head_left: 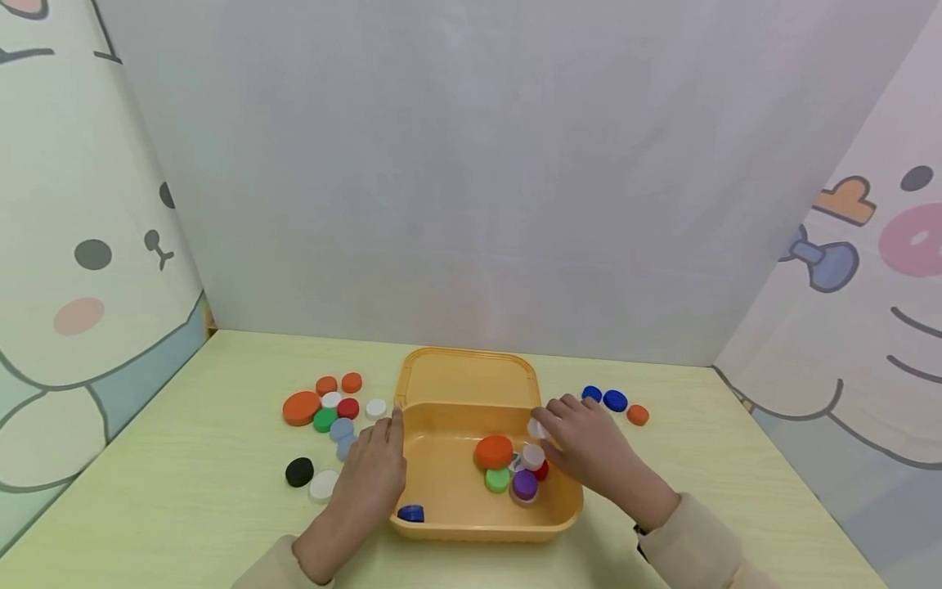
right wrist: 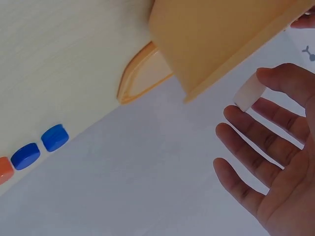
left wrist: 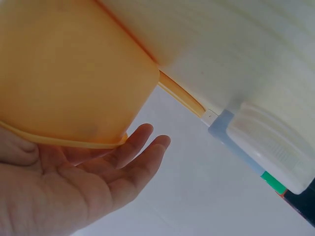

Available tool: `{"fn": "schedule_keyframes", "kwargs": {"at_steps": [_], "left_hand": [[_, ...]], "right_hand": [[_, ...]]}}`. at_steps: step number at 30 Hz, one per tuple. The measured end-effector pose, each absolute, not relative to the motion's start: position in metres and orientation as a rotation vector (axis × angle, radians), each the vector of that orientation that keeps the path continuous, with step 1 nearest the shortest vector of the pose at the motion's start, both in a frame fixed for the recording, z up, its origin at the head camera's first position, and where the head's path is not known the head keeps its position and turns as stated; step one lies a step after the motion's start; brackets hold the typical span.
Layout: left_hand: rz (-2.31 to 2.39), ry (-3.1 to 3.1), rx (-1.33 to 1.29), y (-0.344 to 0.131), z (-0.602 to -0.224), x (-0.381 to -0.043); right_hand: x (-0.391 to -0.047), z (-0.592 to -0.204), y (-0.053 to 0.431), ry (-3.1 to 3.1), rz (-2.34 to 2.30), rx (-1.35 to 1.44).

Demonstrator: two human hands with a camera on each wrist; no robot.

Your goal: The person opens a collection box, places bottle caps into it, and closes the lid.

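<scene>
An orange plastic box [head_left: 441, 474] stands on the table. Inside it, toward the right, are several bottle caps: a large orange cap [head_left: 494, 451], a light green cap [head_left: 497, 479], a purple cap [head_left: 525, 485] and a white cap [head_left: 532, 456]. A blue cap [head_left: 410, 514] lies in its front left corner. My left hand [head_left: 374, 465] rests along the box's left rim, fingers nearly straight. Over the right rim, my right hand [head_left: 589, 438] pinches another white bottle cap [right wrist: 249, 92] between thumb and fingers; its other fingers are spread.
Behind the box lies its orange lid [head_left: 467, 376]. Left of the box are loose caps, among them a large orange cap [head_left: 302, 408], a green cap [head_left: 325, 420] and a black cap [head_left: 299, 472]. Blue caps [head_left: 615, 400] and an orange cap [head_left: 638, 415] lie at the right.
</scene>
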State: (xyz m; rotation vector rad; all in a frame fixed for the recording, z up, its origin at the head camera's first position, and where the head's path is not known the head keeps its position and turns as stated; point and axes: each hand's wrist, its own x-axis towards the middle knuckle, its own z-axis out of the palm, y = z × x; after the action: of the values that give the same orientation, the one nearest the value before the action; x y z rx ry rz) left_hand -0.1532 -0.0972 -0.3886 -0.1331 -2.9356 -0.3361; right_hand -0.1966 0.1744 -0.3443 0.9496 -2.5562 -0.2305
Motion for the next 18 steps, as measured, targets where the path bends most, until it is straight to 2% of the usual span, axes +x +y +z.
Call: {"fn": "schedule_keyframes", "kwargs": {"at_steps": [18], "left_hand": [[-0.347,-2.945,-0.118,-0.097,-0.391,-0.155]], "right_hand": [[-0.173,-0.37,0.138,-2.508,-0.257,1.243]]}}
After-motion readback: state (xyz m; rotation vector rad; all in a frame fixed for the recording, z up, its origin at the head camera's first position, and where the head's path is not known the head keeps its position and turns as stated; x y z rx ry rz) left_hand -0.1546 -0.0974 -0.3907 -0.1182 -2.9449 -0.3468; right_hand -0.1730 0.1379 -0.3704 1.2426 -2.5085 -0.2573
